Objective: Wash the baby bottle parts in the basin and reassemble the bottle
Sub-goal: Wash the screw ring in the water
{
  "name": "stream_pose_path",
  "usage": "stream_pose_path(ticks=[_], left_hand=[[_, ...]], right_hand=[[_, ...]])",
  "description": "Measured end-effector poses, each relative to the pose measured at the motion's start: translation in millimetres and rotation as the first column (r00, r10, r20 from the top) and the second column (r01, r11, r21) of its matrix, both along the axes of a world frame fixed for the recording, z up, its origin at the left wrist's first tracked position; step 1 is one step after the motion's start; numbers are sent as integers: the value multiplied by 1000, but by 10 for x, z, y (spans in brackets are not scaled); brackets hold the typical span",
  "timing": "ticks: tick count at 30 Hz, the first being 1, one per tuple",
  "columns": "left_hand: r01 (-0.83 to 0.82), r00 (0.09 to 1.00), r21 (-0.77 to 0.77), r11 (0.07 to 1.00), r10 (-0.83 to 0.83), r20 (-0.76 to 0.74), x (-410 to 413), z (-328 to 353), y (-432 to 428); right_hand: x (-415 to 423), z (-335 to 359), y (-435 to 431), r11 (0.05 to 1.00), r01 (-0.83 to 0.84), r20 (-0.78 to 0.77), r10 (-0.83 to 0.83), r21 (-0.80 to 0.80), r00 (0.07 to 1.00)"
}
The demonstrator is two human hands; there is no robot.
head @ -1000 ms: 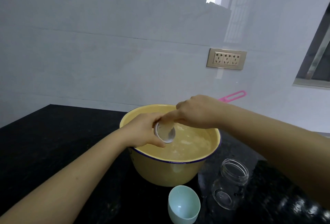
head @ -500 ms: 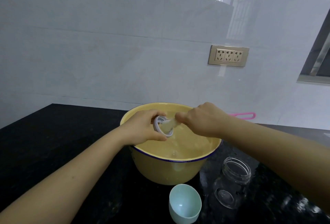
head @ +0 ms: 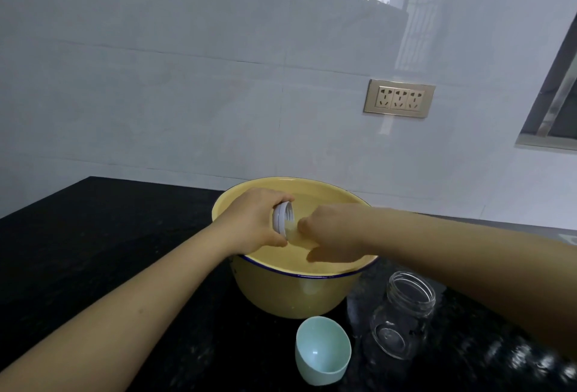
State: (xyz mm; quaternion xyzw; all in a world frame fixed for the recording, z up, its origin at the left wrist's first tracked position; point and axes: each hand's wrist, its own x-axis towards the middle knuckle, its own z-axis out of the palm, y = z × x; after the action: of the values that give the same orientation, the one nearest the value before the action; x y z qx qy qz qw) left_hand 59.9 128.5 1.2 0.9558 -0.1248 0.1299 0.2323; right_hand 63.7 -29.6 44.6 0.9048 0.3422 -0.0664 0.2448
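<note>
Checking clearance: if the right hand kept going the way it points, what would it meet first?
The right hand points leftward at the white ring gripped by the left hand, so it would likely meet that ring first. The translucent piece it pinches seems to touch it.

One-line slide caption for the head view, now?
Over the yellow basin, left hand grips the white ring, right hand pinches the nipple; glass bottle and mint cap sit beside it.
</note>
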Motion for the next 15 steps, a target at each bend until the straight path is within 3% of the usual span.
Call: stream_pose_path(ticks=[4, 9, 15], left_hand=[[40, 999, -14, 999, -39, 19, 4, 12, -13], [104, 994, 9, 995, -104, 26, -54, 69, -40], [126, 992, -23, 992, -126, -18, -49, 77, -33]], right_hand=[[11, 182, 143, 994, 39, 8, -38, -98, 999], [55, 476, 120, 998, -33, -37, 34, 46, 999], [230, 526, -4, 968, 42, -170, 1, 249, 985]])
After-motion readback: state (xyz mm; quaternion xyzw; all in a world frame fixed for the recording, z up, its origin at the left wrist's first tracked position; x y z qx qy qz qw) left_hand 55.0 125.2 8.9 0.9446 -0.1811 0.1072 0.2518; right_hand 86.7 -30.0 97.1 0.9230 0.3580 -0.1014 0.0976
